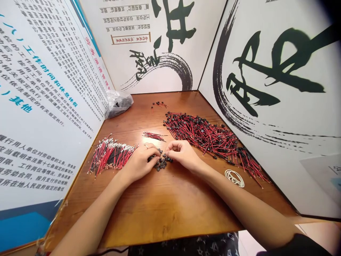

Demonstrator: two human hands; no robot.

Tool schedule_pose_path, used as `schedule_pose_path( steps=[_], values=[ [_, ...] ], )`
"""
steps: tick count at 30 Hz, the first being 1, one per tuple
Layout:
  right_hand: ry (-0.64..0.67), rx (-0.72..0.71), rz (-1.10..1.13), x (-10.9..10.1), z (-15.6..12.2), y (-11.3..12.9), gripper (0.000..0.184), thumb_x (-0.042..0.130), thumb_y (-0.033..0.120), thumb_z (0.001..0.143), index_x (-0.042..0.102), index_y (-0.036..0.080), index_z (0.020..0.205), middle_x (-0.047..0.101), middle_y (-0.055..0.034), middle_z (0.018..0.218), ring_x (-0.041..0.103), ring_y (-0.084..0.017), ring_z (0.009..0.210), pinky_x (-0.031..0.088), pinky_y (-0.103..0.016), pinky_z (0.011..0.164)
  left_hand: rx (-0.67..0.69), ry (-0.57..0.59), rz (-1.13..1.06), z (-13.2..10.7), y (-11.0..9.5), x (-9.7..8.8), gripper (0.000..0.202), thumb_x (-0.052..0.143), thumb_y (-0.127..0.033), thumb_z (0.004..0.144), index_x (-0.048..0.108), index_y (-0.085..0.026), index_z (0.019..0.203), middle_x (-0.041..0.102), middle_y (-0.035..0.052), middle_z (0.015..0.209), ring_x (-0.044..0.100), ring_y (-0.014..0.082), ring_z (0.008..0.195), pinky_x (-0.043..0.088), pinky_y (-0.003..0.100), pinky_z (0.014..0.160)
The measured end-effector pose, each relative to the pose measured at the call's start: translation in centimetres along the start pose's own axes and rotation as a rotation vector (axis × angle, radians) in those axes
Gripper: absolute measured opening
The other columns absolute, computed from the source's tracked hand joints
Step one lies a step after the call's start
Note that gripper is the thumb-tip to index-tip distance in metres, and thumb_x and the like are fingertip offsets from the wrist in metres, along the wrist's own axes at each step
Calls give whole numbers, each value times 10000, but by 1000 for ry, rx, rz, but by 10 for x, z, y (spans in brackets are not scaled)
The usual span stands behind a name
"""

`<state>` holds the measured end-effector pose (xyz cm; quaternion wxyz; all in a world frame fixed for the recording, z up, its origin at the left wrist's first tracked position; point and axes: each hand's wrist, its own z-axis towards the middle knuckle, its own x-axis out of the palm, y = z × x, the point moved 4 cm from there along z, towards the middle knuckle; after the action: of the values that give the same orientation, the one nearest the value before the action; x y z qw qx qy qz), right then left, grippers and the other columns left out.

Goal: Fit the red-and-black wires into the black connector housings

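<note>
The left hand curls over small black pieces heaped on the wooden table; I can't tell whether it grips any. Just beside it, the right hand bunches thumb and forefinger close, their hold too small to make out.

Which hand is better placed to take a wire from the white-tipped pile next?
Probably the left hand: it is directly beside the white-tipped pile. The right hand is on the other side of the small black pieces, so it would likely have to reach past the left hand.
</note>
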<state>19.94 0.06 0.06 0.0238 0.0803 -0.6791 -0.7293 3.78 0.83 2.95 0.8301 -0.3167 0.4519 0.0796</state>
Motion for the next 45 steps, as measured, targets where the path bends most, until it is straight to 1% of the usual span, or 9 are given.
schedule_pose_path(
  steps=[4,8,18,22,25,29,33,41,45],
  values=[
    [-11,7,-9,-1,0,-2,67,627,225,693,615,167,662,597,16,625,507,-113,577,392,-250,565,29,143,132,-2,1,8,246,496,-89,910,682,-180,1044,655,77,943,581,210,890,479,338,783],
    [-9,18,-9,0,0,-2,77,642,231,697,616,165,667,606,12,627,507,-113,568,387,-249,556,26,202,166,-3,2,14,237,497,-105,922,687,-191,1034,650,83,1004,573,216,925,481,348,813],
    [83,40,193,3,-2,0,180,729,319,749,710,164,838,640,5,620,474,-90,472,334,-224,433,-6,43,44,-2,-2,11,149,513,-109,919,646,-168,885,644,61,889,568,201,890,456,334,812],
    [120,33,329,1,-3,0,289,746,350,769,735,210,1022,686,-6,698,441,-78,461,317,-225,434,-198,-91,-176,0,0,0,99,571,-126,887,656,-170,863,691,38,854,619,181,820,469,326,789],
    [118,-7,376,1,-3,0,242,773,350,754,756,227,961,690,-5,718,466,-80,497,322,-221,454,-381,-160,-414,-1,6,-3,64,612,-181,859,673,-161,856,710,42,835,647,175,769,498,305,730],
    [100,-56,387,2,-1,2,160,786,321,734,747,216,849,703,-12,767,594,-121,656,439,-244,584,-477,-254,-652,0,8,-5,102,703,-222,770,686,-152,843,727,52,857,664,181,801,530,293,741],
    [100,-42,393,3,0,1,161,774,309,736,698,196,820,705,-18,806,628,-139,734,488,-285,700,-496,-260,-750,1,7,-6,197,691,-250,772,735,-154,938,732,65,873,651,169,744,540,285,682],
    [130,-35,280,8,-1,0,85,691,264,810,649,193,833,698,-15,794,628,-133,679,467,-260,607,-485,-223,-800,3,3,-4,160,671,-231,798,757,-173,920,699,38,773,616,134,649,528,255,631],
    [139,-97,204,8,-3,2,69,664,271,821,675,205,835,716,-24,845,662,-170,785,509,-328,749,-504,-222,-796,2,2,-4,165,673,-236,796,756,-167,921,710,47,782,616,135,636,530,258,611]
  ],
)
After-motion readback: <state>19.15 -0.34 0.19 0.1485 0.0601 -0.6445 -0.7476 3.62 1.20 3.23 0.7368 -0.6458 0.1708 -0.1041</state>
